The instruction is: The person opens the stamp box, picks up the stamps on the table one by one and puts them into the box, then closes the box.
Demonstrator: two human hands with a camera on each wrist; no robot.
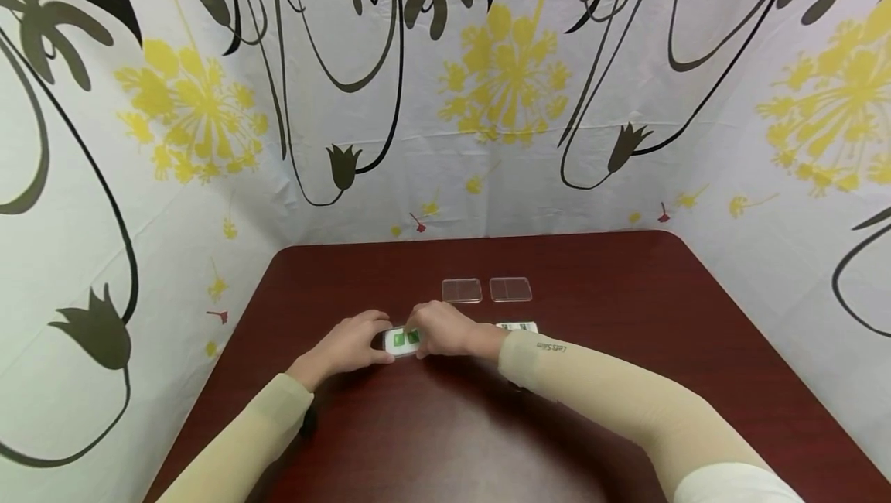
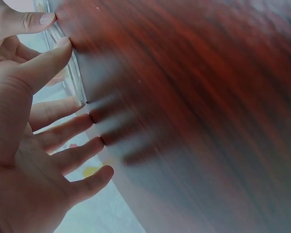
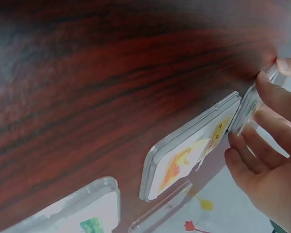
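Low on the table in the head view, a flat clear plastic case (image 1: 400,341) with a white card and green pictures lies between both hands. My left hand (image 1: 356,343) grips its left end, thumb on the near edge and index finger at the far edge; the other fingers spread out in the left wrist view. From the right, my right hand (image 1: 445,329) pinches the same case, thumb near and fingers far, covering its right end. Beside it in the right wrist view lies a similar case (image 3: 182,162) with orange and yellow pictures, hidden in the head view.
Two clear plastic lids (image 1: 462,291) lie side by side farther back. Another white-carded case (image 1: 517,326) shows just past the right forearm, partly covered by its beige sleeve (image 1: 592,379). A patterned cloth (image 1: 487,178) hangs behind the dark red table (image 1: 362,271).
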